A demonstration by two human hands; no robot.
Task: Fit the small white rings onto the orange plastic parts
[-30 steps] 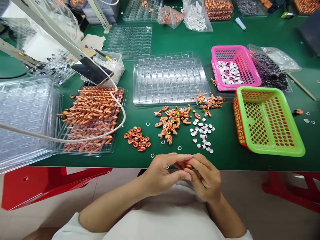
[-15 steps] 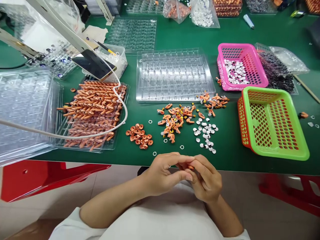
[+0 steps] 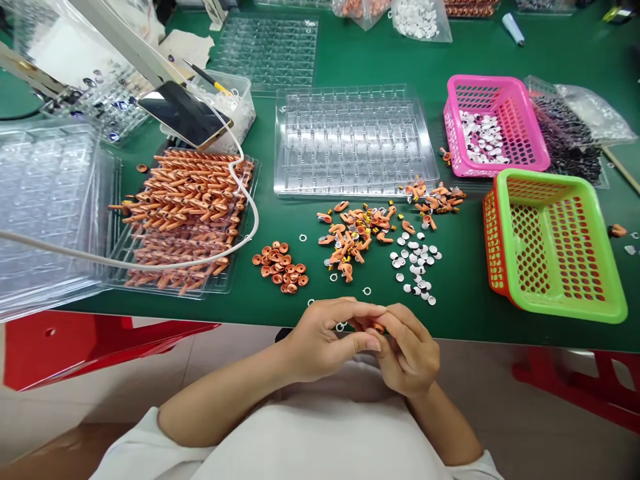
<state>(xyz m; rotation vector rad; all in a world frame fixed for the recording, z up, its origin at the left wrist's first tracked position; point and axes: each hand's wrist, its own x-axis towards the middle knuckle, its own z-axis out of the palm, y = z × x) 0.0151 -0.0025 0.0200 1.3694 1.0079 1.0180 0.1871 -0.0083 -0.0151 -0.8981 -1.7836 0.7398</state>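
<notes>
At the table's front edge, my left hand (image 3: 325, 340) and my right hand (image 3: 411, 352) meet, fingertips together around a small copper-coloured part (image 3: 379, 328). Both hands are closed on it, and fingers hide most of it. Beyond them lie a pile of copper-coloured cups (image 3: 281, 267), a heap of orange parts with yellow bits (image 3: 357, 233) and scattered white discs (image 3: 416, 263). A few white rings (image 3: 367, 291) lie near my hands.
A clear tray (image 3: 353, 143) lies behind the heaps. At right stand a pink basket (image 3: 525, 127) and a green basket (image 3: 565, 250). Trays of copper-coloured parts (image 3: 185, 213), a white cable (image 3: 100, 259) and a phone (image 3: 187, 117) are at left.
The camera view has shifted slightly, so the baskets appear farther right and the back items higher. My hands stay together on the small part, with little change in grip.
</notes>
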